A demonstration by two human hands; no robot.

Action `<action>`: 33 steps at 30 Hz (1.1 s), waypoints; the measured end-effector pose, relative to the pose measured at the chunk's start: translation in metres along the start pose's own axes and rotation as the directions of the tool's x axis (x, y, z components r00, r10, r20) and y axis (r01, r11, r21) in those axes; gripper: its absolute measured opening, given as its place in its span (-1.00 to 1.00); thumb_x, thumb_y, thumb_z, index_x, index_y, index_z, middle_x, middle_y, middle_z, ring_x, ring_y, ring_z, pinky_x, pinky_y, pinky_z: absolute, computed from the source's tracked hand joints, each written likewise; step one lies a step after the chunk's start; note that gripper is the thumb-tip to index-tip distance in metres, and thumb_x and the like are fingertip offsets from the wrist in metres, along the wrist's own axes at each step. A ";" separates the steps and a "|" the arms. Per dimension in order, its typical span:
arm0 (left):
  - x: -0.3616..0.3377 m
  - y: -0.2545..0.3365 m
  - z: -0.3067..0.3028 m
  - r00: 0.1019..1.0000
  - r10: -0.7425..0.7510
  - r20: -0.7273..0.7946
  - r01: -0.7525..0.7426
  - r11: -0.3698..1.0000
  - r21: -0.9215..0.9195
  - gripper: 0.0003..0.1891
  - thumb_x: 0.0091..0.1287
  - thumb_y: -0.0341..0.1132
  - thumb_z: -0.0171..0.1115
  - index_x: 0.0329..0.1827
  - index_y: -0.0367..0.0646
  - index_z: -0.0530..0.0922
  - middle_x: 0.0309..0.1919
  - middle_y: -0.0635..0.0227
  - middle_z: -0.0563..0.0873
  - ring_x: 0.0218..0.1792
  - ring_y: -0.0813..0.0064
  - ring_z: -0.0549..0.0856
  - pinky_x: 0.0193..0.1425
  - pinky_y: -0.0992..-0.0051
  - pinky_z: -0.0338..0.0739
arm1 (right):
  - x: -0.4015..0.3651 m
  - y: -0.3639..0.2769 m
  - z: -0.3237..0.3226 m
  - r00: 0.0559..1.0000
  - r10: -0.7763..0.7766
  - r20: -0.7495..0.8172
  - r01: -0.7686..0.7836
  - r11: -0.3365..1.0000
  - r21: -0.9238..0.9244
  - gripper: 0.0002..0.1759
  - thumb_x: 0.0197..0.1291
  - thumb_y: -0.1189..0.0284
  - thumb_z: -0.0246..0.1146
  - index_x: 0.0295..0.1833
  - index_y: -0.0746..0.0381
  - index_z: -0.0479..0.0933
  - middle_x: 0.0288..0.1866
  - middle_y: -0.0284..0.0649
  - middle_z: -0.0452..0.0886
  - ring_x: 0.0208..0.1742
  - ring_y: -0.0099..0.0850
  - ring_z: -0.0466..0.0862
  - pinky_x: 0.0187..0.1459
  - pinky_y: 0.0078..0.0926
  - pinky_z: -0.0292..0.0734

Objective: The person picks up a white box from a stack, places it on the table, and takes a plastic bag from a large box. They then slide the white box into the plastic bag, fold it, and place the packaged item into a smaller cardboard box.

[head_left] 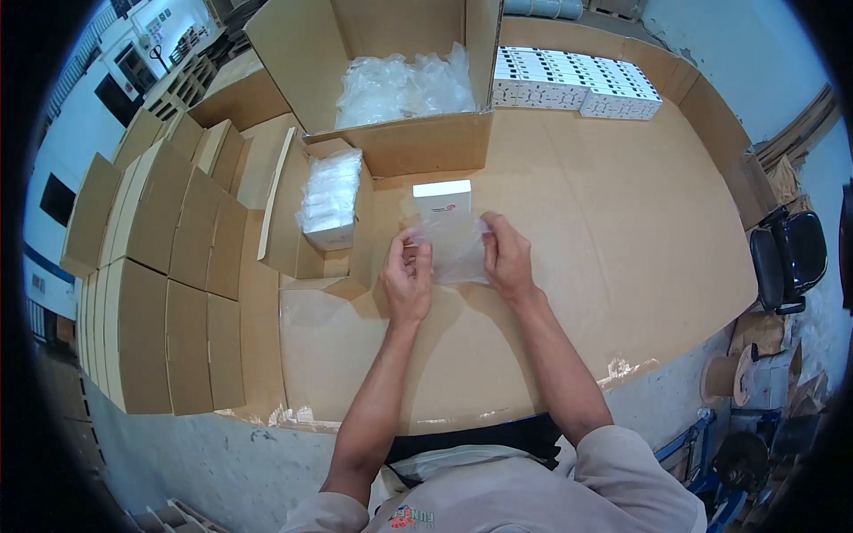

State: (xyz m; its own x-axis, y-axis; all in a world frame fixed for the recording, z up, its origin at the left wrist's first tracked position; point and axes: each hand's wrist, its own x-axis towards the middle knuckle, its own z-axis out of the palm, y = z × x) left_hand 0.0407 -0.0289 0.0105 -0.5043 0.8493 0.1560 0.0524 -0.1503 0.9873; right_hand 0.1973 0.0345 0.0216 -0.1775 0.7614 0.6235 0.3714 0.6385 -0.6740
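A small white box with a red mark stands out at the far end of a clear plastic bag, its near part overlapped by the film. My left hand pinches the bag's left edge between thumb and fingers. On the opposite edge, my right hand grips the film the same way. Left of my hands, an open cardboard carton contains a row of white boxes wrapped in clear bags.
Behind, a large cardboard box holds a heap of clear bags. White printed boxes stand in rows at the back right. Brown cartons are stacked on the left. A cardboard wall borders the table's far right side.
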 end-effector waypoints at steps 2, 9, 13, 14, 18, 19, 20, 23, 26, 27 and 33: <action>0.000 0.000 0.000 0.999 -0.010 -0.048 0.015 0.994 0.104 -0.73 0.64 -0.20 0.14 -0.14 -0.26 0.56 -0.47 0.46 0.57 -0.42 0.65 0.55 -0.31 0.54 0.47 | -0.004 -0.005 0.005 0.998 0.010 0.059 -0.012 0.999 0.038 -0.90 0.43 0.62 0.17 0.00 0.30 0.51 -0.28 0.10 0.65 -0.30 0.07 0.70 -0.24 -0.15 0.60; 0.006 -0.004 -0.004 0.954 0.215 -0.210 -0.145 0.942 0.304 -0.65 0.69 -0.18 0.02 -0.24 -0.27 0.47 -0.54 0.33 0.48 -0.51 0.51 0.47 -0.37 0.41 0.40 | -0.002 -0.007 0.010 0.941 0.315 0.121 -0.335 0.919 0.207 -0.74 0.64 0.37 0.05 -0.09 0.33 0.49 -0.52 -0.05 0.52 -0.52 -0.23 0.57 -0.38 -0.33 0.48; 0.004 0.003 -0.003 0.959 0.214 -0.184 -0.140 0.928 0.346 -0.65 0.70 -0.17 -0.01 -0.19 -0.28 0.49 -0.46 0.32 0.51 -0.38 0.49 0.47 -0.26 0.40 0.44 | -0.002 -0.015 0.012 0.927 0.363 0.090 -0.374 0.912 0.167 -0.72 0.63 0.35 0.08 -0.13 0.33 0.49 -0.54 -0.07 0.51 -0.53 -0.27 0.56 -0.41 -0.30 0.46; 0.003 0.006 -0.002 0.958 0.222 -0.183 -0.149 0.927 0.344 -0.65 0.71 -0.17 -0.02 -0.17 -0.29 0.50 -0.45 0.29 0.52 -0.38 0.47 0.49 -0.26 0.38 0.45 | -0.002 -0.017 0.012 0.927 0.364 0.092 -0.375 0.913 0.162 -0.72 0.63 0.35 0.09 -0.14 0.33 0.49 -0.55 -0.05 0.51 -0.54 -0.25 0.57 -0.41 -0.28 0.46; 0.005 0.010 -0.006 0.957 0.253 -0.145 -0.180 0.904 0.387 -0.69 0.70 -0.22 0.00 -0.16 -0.28 0.53 -0.50 0.24 0.55 -0.47 0.50 0.55 -0.35 0.37 0.45 | -0.005 -0.013 0.014 0.944 0.316 0.099 -0.323 0.944 0.063 -0.69 0.61 0.36 0.13 -0.23 0.34 0.47 -0.55 0.01 0.51 -0.56 -0.15 0.56 -0.44 -0.24 0.45; 0.005 0.010 -0.008 0.958 0.258 -0.126 -0.186 0.894 0.409 -0.71 0.69 -0.24 0.02 -0.17 -0.26 0.54 -0.53 0.24 0.55 -0.51 0.53 0.57 -0.40 0.39 0.44 | -0.005 -0.012 0.013 0.947 0.309 0.085 -0.315 0.947 0.061 -0.68 0.60 0.36 0.13 -0.25 0.34 0.46 -0.55 0.02 0.51 -0.57 -0.13 0.55 -0.44 -0.24 0.45; 0.004 0.011 -0.010 0.977 0.180 -0.114 -0.126 0.920 0.370 -0.72 0.68 -0.23 0.06 -0.16 -0.26 0.55 -0.52 0.26 0.57 -0.50 0.55 0.58 -0.39 0.41 0.45 | -0.002 -0.011 0.012 0.951 0.301 0.071 -0.306 0.950 0.059 -0.67 0.60 0.37 0.13 -0.27 0.35 0.44 -0.55 0.03 0.51 -0.58 -0.10 0.55 -0.44 -0.24 0.44; 0.005 0.009 -0.014 0.993 0.068 -0.093 -0.047 0.975 0.216 -0.76 0.61 -0.23 0.21 -0.12 -0.26 0.59 -0.47 0.33 0.64 -0.44 0.59 0.64 -0.36 0.47 0.51 | -0.003 -0.009 0.012 0.953 0.301 0.036 -0.303 0.949 0.084 -0.66 0.60 0.37 0.14 -0.29 0.34 0.43 -0.56 0.02 0.51 -0.59 -0.09 0.53 -0.46 -0.25 0.44; 0.011 -0.004 -0.009 0.985 0.144 -0.095 -0.147 0.989 -0.017 -0.76 0.50 -0.25 0.38 -0.04 -0.28 0.64 -0.38 0.39 0.73 -0.33 0.62 0.72 -0.26 0.53 0.60 | -0.004 -0.007 0.012 0.956 0.293 0.006 -0.291 0.949 0.122 -0.65 0.62 0.36 0.12 -0.29 0.33 0.44 -0.61 -0.14 0.43 -0.58 -0.36 0.41 -0.48 -0.35 0.37; 0.010 0.000 -0.005 0.989 0.138 -0.057 -0.142 0.986 -0.083 -0.74 0.46 -0.26 0.43 -0.01 -0.30 0.65 -0.34 0.40 0.76 -0.29 0.62 0.73 -0.22 0.54 0.63 | -0.004 -0.006 0.012 0.958 0.287 -0.004 -0.284 0.949 0.135 -0.64 0.63 0.35 0.11 -0.30 0.33 0.44 -0.63 -0.21 0.39 -0.58 -0.50 0.35 -0.49 -0.40 0.34; 0.009 0.001 -0.017 0.941 -0.148 0.304 0.166 0.986 -0.033 -0.69 0.33 -0.34 0.55 0.02 -0.31 0.69 -0.19 0.35 0.82 -0.21 0.58 0.76 -0.11 0.51 0.66 | -0.003 -0.006 0.006 0.929 0.368 0.036 -0.366 0.903 0.224 -0.78 0.58 0.37 0.13 -0.08 0.30 0.55 -0.41 -0.14 0.68 -0.43 -0.29 0.66 -0.33 -0.37 0.54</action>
State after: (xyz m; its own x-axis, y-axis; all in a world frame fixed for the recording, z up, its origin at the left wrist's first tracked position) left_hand 0.0215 -0.0303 0.0122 -0.2199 0.9755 0.0101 -0.0610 -0.0240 0.9978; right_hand 0.1898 0.0293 0.0218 -0.0610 0.9465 0.3169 0.1965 0.3227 -0.9259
